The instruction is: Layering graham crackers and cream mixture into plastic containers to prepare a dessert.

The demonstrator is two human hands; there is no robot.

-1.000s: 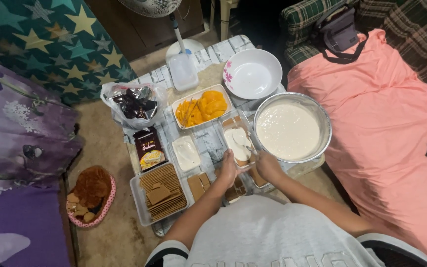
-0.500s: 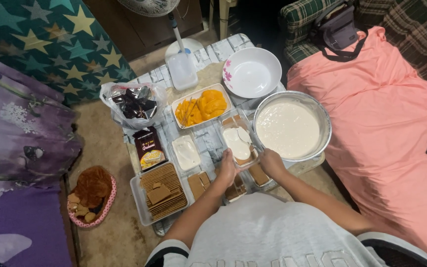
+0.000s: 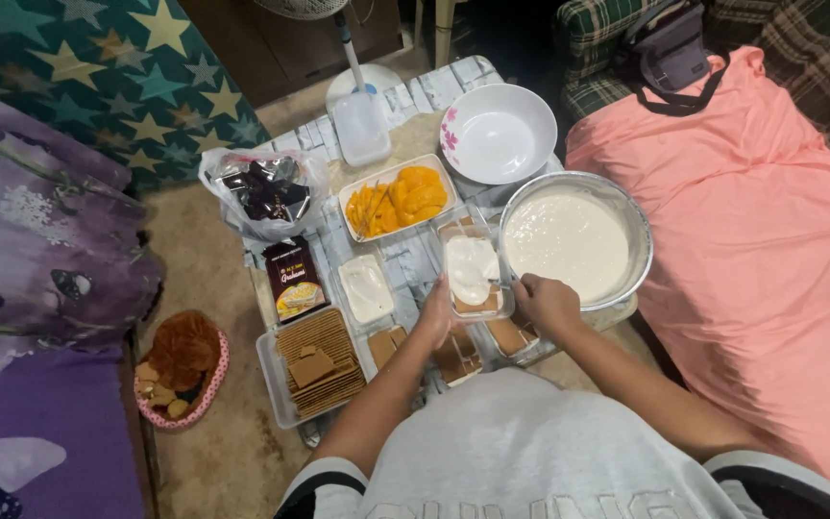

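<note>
A small clear plastic container [image 3: 474, 273], lined with brown crackers and topped with white cream, is held just above the low table [image 3: 415, 259]. My left hand [image 3: 437, 318] grips its left side. Pressed against its right rim is my right hand [image 3: 549, 306], fingers curled. A large metal bowl [image 3: 642, 240] of white cream stands right beside it. Under my hands lie other clear containers with crackers [image 3: 388, 343].
The table also holds a tray of mango slices [image 3: 398, 198], a small tub of cream [image 3: 367, 288], a tray of stacked crackers [image 3: 315, 365], a cracker pack [image 3: 292, 280], a bag of dark wrappers [image 3: 267, 192] and a white bowl [image 3: 497, 135]. Pink bedding [image 3: 770, 240] lies right, a basket [image 3: 181, 373] left.
My right hand has moved up from the lower containers to the right rim of the cream-topped container. My left hand has stayed on its left side.
</note>
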